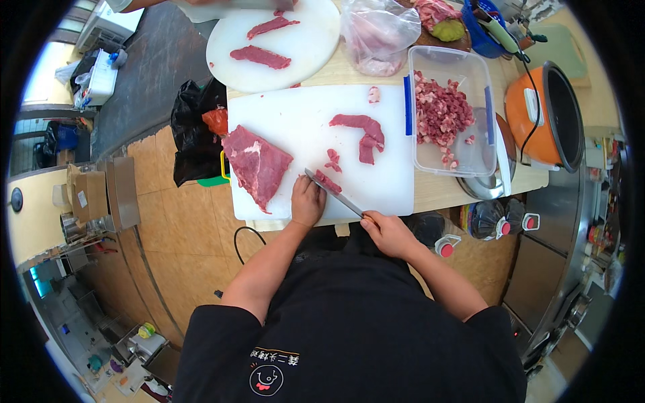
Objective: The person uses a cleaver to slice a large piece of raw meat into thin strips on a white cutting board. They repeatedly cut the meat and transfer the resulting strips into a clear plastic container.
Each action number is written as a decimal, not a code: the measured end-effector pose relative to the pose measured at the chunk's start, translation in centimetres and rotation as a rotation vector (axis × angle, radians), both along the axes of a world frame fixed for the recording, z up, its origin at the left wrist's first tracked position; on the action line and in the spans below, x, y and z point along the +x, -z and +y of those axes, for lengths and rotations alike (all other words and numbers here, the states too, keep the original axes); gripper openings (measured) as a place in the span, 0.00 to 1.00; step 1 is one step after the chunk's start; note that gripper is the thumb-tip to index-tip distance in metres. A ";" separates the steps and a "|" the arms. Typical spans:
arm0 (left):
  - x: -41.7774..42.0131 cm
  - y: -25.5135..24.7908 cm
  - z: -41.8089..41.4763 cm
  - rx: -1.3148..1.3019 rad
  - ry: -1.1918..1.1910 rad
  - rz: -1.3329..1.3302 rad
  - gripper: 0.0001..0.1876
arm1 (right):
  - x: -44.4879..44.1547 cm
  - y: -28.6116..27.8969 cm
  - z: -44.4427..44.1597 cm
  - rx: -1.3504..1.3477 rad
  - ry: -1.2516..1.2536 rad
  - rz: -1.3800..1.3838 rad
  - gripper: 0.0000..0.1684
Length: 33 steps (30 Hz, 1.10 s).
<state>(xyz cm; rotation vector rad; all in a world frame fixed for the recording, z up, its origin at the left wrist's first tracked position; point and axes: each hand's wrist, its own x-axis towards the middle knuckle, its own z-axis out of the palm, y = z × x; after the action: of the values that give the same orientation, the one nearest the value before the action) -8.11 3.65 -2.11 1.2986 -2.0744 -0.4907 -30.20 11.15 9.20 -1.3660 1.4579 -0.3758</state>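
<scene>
My right hand [390, 234] grips a kitchen knife [342, 199] by its handle, with the blade slanting up and left over the white cutting board [282, 106]. Against the tip end of the blade rest the curled fingers of my left hand [308, 201]; whatever lies under them is hidden. A small strip of red meat [328, 182] lies along the blade's far side, and small cut pieces [332, 160] are just beyond it. To the left sits a large slab of raw meat [257, 166]. A bent strip of meat [363, 131] lies farther right.
A clear plastic box [453, 169] holding diced meat stands right of the board. Behind are a bagged piece of meat [375, 35] and a round cutting board [317, 55], where another person's hand [201, 2] is beside a blurred blade. An orange cooker [521, 108] stands far right.
</scene>
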 end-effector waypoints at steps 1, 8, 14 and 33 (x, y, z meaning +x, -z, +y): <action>-0.1 0.0 0.0 -0.005 -0.002 0.003 0.14 | -0.1 0.0 0.1 -0.015 0.003 -0.010 0.17; 0.0 0.3 0.1 0.006 -0.005 0.026 0.13 | -0.4 -0.4 0.5 0.006 0.011 0.001 0.18; -0.2 0.2 0.2 0.011 -0.012 -0.017 0.11 | 1.6 2.8 -0.6 -0.028 -0.009 0.043 0.19; 0.4 -0.3 0.6 0.026 -0.038 0.011 0.08 | -0.1 0.5 -0.4 0.003 -0.035 -0.032 0.19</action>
<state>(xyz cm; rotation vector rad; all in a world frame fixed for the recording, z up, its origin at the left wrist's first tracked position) -7.69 4.29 -1.79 1.3454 -2.0366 -0.5086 -30.31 10.79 8.72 -1.3755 1.4055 -0.3712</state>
